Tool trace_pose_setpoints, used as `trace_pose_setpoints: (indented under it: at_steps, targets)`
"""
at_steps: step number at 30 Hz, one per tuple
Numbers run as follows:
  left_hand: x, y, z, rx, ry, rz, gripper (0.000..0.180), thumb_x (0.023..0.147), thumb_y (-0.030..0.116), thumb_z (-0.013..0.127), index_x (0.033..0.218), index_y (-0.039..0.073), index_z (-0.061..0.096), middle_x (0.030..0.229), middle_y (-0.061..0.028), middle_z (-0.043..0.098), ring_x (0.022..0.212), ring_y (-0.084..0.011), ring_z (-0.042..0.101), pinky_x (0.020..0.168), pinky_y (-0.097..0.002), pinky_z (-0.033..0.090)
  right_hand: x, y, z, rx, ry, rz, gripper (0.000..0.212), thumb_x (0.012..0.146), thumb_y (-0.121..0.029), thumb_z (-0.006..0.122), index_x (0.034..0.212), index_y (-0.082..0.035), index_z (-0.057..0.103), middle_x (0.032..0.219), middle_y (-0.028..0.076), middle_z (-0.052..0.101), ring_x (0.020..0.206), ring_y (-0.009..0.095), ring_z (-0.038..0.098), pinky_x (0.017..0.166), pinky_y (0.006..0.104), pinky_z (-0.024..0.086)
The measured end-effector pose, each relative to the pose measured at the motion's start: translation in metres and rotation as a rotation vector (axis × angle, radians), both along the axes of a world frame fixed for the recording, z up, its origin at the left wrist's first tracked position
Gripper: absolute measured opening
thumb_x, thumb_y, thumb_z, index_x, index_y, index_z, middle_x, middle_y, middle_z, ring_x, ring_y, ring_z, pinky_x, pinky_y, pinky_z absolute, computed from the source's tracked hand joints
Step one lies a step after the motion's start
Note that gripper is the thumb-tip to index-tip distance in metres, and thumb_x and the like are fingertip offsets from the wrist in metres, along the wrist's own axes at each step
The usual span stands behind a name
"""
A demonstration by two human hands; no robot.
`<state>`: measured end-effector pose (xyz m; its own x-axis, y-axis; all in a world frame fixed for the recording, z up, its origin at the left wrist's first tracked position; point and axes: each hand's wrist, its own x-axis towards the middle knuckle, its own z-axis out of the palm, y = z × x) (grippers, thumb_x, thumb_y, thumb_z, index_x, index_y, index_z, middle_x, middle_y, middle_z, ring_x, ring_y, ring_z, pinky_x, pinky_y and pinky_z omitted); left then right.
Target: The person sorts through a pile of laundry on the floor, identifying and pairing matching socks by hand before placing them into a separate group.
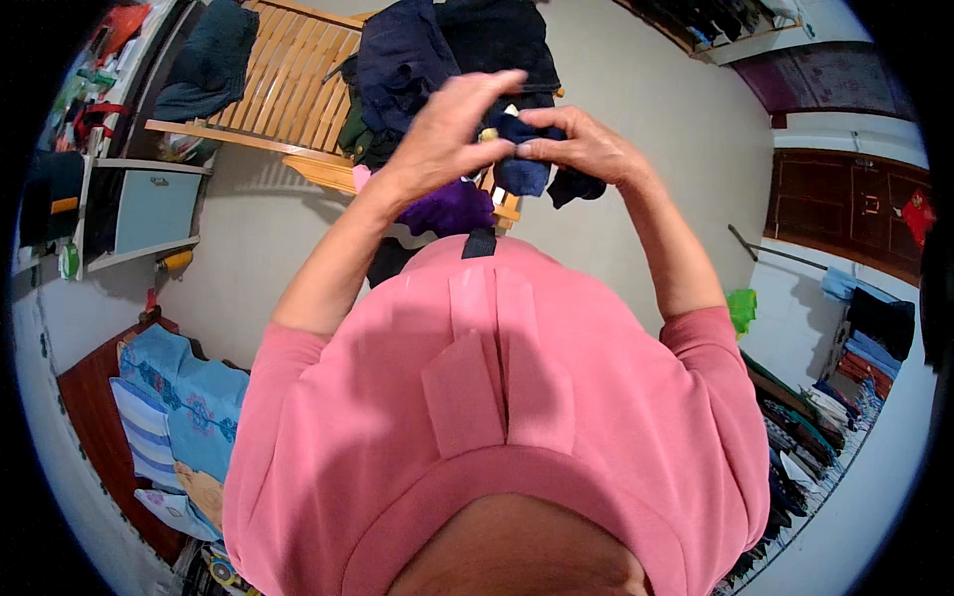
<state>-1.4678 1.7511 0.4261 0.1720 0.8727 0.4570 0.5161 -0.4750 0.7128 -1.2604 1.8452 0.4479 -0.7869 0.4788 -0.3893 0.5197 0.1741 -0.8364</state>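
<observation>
Navy-blue cloth (521, 164), a small dark garment or sock, sits in the upper middle of the frame, bunched between both raised hands. The right hand (581, 144) pinches its top edge, thumb and fingertips (527, 149) pressed together on the fabric, and the loose ends of the cloth hang down below that hand. The left hand (452, 124) curves over from the left, its fingers (497, 84) bent and close together, arched above the cloth; whether its fingertips actually grip the fabric cannot be told, since the back of the hand hides them. Both forearms rise from the lower middle of the frame, bare from the elbows up, out of a pink short-sleeved shirt (497, 417) that fills the bottom half.

Just below the hands lies a purple fuzzy cloth (452, 209), and behind them a heap of dark clothes (437, 50) is piled on a slatted wooden bench (288, 89) at the upper centre. A dark teal garment (209, 60) is draped over the bench's left end. At left stands a grey cabinet (149, 204). In the lower left, light blue patterned fabrics (184, 397) lie folded on a dark wooden surface. At lower right, stacks of folded clothes (805, 427) run along the pale floor (656, 89).
</observation>
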Motion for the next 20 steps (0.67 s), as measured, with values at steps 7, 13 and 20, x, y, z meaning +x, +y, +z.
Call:
trace_pose_setpoints:
  at_steps: [7,13,20]
  targets:
    - [-0.002,0.006,0.001,-0.503,-0.152,-0.176,0.026,0.083,0.017,0.066,0.102,-0.001,0.061,0.105,-0.0069,0.065,0.094,-0.0145,0.061,0.080,-0.0292,0.048,0.021,0.015,0.018,0.060,0.010,0.030,0.024,0.087,-0.028,0.065,0.094,-0.005,0.064,0.078,0.000,0.061,0.071,0.007,0.052,0.063,0.0242,0.042]
    - [-0.035,-0.023,-0.027,-0.595,-1.232,-0.023,0.027,0.090,0.003,0.056,0.117,0.003,0.055,0.106,-0.0053,0.061,0.096,-0.0110,0.060,0.085,-0.0271,0.054,0.069,0.050,-0.010,-0.473,0.687,-0.674,0.021,0.094,-0.024,0.056,0.101,-0.003,0.057,0.073,0.001,0.053,0.060,0.005,0.043,0.053,0.0207,0.038]
    - [-0.022,-0.024,-0.034,-0.438,-0.425,-0.052,0.046,0.092,0.022,0.057,0.136,0.011,0.045,0.134,-0.0073,0.049,0.120,-0.0178,0.045,0.104,-0.0297,0.032,0.022,0.036,-0.028,-1.113,1.148,-0.730,0.021,0.098,-0.022,0.050,0.105,-0.002,0.048,0.077,0.004,0.046,0.061,0.010,0.042,0.054,0.0233,0.041]
